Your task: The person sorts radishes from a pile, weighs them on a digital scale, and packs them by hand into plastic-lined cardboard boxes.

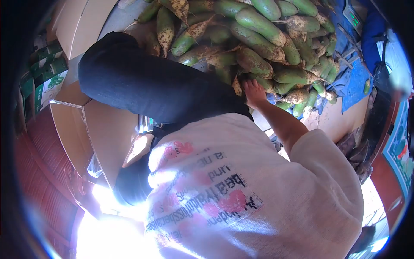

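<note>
Right hand (pixel 254 91) is at the near edge of the green radish pile (pixel 258 41), far side of the scene. Palm down, back of hand up, fingers reaching in among the roots. Fingertips partly hidden, so can't tell whether it's gripping or just resting. Left hand is out of view; can't tell its grip.

Just beyond the fingers: a thick, blunt radish (pixel 254 62), green with brown soil smears. Just left of the hand: a tapered root tip (pixel 236 86), rough and tan. Pile overall: long smooth cylinders, pale to dark green, many ending in dirt-crusted points, stacked in crossed layers.

Far right: creased blue tarp (pixel 354 84), with a digital scale (pixel 354 18) showing green digits. Left: open corrugated cardboard box (pixel 110 125), flat brown walls, clear plastic (pixel 94 167) inside the near part. Farther left: green-and-white printed cartons (pixel 49 82). Near left: red ribbed surface (pixel 43 172).

Person wears a soft white printed shirt (pixel 276 190) and dark matte trousers (pixel 159 82).
</note>
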`<state>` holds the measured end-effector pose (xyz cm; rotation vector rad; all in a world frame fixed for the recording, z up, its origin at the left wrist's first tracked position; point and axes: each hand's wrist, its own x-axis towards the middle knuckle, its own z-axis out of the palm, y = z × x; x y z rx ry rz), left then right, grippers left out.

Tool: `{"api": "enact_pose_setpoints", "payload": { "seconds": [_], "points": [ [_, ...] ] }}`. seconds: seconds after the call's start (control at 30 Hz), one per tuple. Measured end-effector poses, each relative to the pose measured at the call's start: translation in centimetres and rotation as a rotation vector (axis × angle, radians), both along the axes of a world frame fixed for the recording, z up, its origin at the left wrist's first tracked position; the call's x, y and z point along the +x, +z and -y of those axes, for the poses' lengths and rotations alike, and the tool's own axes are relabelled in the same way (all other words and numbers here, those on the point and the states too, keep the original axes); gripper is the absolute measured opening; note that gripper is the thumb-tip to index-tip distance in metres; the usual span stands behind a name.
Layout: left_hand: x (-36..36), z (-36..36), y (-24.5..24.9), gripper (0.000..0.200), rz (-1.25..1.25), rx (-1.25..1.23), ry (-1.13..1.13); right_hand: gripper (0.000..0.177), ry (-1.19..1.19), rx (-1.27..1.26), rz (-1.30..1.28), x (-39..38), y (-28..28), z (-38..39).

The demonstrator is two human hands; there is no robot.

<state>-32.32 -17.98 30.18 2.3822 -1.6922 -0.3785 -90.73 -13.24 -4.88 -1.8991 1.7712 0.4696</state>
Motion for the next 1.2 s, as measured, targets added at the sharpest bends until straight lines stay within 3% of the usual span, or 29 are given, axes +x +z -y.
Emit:
{"api": "enact_pose_setpoints", "payload": {
  "seconds": [0.17,0.37,0.47,0.57,0.67,0.77,0.83,0.9,1.0,1.03,1.13,1.2],
  "points": [
    [-0.6,-0.3,0.2,0.037,0.014,-0.04,0.009,0.055,0.001,0.079,-0.137,1.4,-3.3,1.7],
    [-1.3,0.1,0.3,0.037,0.029,-0.079,-0.021,0.045,0.02,0.134,-0.171,0.8,0.4,1.1],
    [-2.2,0.8,0.5,0.037,0.043,-0.108,-0.063,0.045,-0.039,0.339,-0.113,0.3,-0.2,0.8],
    [-3.9,2.3,1.0,0.037,0.086,-0.161,-0.154,0.053,0.127,0.398,-0.114,-1.2,-1.0,1.0],
    [-6.7,4.5,1.7,0.037,0.183,-0.212,-0.307,0.06,0.217,0.391,0.077,-4.3,2.1,2.1],
    [-11.9,7.9,2.8,0.033,0.251,-0.181,-0.47,0.065,0.07,0.217,0.355,-6.7,9.6,4.9],
    [-16.6,10.2,2.8,0.033,-0.017,-0.191,-0.544,0.062,-0.134,0.115,0.489,-7.2,16.5,8.1],
    [-21.2,12.6,1.4,0.04,-0.459,-0.162,-0.638,0.057,-0.281,-0.169,0.657,-8.4,19.6,10.1],
    [-26.2,16.7,-5.0,0.061,-1.186,0.011,-0.661,0.052,-0.982,-0.144,1.287,-5.5,24.0,13.8],
    [-27.8,17.9,-6.7,0.072,-1.394,0.12,-0.634,0.048,-1.063,-0.199,1.54,-4.4,24.4,14.8],
    [-31.8,20.2,-8.3,0.091,-1.595,0.27,-0.501,0.035,-1.171,-0.167,1.85,-1.7,25.7,17.1],
    [-33.0,21.1,-8.6,0.093,-1.687,0.292,-0.516,0.046,-1.262,-0.079,1.923,-0.1,26.2,18.1]
  ]
}}
